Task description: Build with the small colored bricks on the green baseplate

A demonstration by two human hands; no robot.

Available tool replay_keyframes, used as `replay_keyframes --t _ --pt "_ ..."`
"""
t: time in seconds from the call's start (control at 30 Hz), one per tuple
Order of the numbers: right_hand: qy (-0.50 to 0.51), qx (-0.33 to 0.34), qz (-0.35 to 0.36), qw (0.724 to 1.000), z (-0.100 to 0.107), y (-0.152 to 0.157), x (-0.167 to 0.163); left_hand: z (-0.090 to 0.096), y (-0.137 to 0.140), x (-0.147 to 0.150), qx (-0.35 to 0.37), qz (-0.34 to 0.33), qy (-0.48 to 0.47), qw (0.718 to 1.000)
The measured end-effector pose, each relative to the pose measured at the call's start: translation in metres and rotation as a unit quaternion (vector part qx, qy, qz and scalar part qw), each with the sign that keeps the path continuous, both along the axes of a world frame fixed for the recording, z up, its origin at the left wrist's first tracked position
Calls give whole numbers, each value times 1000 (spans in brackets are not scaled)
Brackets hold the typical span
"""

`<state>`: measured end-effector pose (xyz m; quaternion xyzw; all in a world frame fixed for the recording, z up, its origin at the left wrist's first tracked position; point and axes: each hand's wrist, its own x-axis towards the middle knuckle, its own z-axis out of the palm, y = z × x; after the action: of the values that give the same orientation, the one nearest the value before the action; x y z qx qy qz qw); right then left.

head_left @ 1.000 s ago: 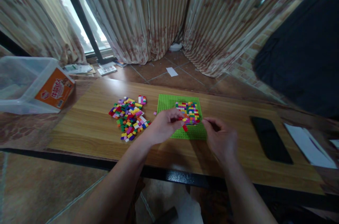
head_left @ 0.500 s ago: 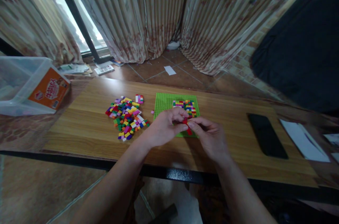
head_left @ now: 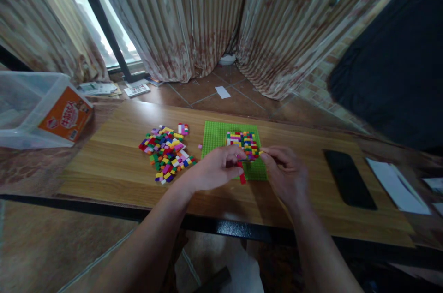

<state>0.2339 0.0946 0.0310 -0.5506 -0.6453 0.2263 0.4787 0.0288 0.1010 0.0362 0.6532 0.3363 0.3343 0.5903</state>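
Observation:
My left hand (head_left: 221,168) is closed over the near part of a green baseplate (head_left: 214,132), its thumb and fingers on a narrow red piece (head_left: 242,177) that points down toward me. Whether this is a brick or a small tool I cannot tell. To its right, my right hand (head_left: 287,170) pinches a small yellow brick (head_left: 261,153) between thumb and forefinger, just over the plate's right edge. Beyond my fingers, a block of multicoloured bricks (head_left: 242,138) is set on the baseplate, partly hidden by the left hand.
A heap of loose bricks (head_left: 169,147) lies on the wooden table (head_left: 114,154) to the left. A clear plastic bin (head_left: 27,117) with an orange label stands at far left. On the right are a black phone (head_left: 348,177) and white paper (head_left: 398,187).
My hands have moved apart, the right one shifting right with the yellow brick. The red piece, earlier between both hands, is now at the left hand alone, slightly lower and further left.

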Motion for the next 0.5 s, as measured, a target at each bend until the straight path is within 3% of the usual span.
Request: replay_keyframes --t 0.2,0.5 --pt "-64 -11 6 998 -14 3 -6 -5 0 0 23 -7 37 999" --pt "-38 -30 -26 998 -17 9 -10 -6 -4 6 4 -30 49 998"
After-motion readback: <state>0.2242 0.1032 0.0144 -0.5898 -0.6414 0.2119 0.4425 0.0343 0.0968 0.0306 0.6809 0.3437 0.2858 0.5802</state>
